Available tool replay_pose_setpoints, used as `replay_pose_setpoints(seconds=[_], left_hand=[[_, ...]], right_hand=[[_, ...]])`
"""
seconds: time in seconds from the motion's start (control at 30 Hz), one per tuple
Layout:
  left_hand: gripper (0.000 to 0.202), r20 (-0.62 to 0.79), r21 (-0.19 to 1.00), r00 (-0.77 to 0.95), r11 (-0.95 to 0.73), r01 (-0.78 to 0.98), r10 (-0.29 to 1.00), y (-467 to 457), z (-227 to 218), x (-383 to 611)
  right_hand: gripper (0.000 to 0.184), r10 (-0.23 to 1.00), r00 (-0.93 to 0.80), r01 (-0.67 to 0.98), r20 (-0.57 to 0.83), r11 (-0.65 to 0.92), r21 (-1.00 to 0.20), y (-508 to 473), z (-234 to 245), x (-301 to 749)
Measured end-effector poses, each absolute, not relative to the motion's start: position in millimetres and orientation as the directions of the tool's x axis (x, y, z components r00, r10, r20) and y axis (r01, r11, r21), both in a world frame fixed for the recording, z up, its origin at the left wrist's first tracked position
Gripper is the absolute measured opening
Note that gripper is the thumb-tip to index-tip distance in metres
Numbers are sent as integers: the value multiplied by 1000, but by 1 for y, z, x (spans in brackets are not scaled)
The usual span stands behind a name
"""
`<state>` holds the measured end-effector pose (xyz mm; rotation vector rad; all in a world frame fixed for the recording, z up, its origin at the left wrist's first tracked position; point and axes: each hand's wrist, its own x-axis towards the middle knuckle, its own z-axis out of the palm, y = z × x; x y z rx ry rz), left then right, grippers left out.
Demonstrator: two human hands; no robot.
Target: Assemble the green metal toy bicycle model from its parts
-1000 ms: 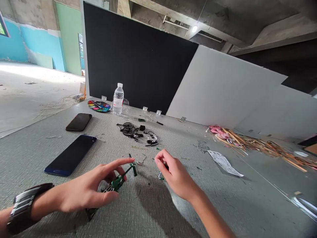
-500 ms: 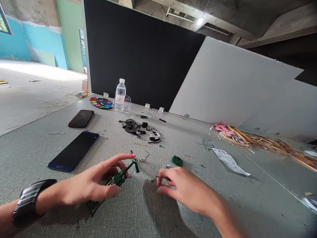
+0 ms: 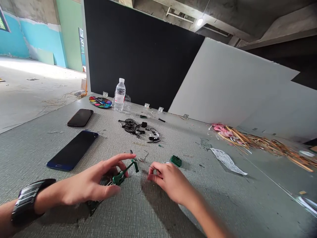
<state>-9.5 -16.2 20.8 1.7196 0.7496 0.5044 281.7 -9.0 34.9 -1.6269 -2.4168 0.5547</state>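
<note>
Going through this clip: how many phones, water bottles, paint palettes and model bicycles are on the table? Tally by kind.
Phones: 2 (black smartphone with blue edge, dark brown-black smartphone)
Water bottles: 1 (clear plastic water bottle)
Paint palettes: 1 (round multicoloured paint palette)
Model bicycles: 2 (green metal model bicycle, black miniature model bicycle)
Total: 6

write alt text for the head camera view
A person's left hand curls around a green model bicycle frame on a grey table, while the right hand pinches beside a green plastic part. Black model wheels, two smartphones and a water bottle lie beyond.
</note>
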Motion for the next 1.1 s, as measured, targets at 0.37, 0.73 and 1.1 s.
replay_pose_setpoints(seconds=[0.37,0.73,1.1], left_hand=[[77,-49,960,704,-161,228,708,-18,26,-8],[77,-48,953,698,-177,247,715,-16,24,-9],[79,-55,960,709,-158,231,703,-16,23,-9]], right_hand=[[11,895,-428,830,-122,336,-445,-9,39,288],[12,916,-398,817,42,375,-438,-5,16,274],[19,859,-512,789,21,480,-385,-12,50,288]])
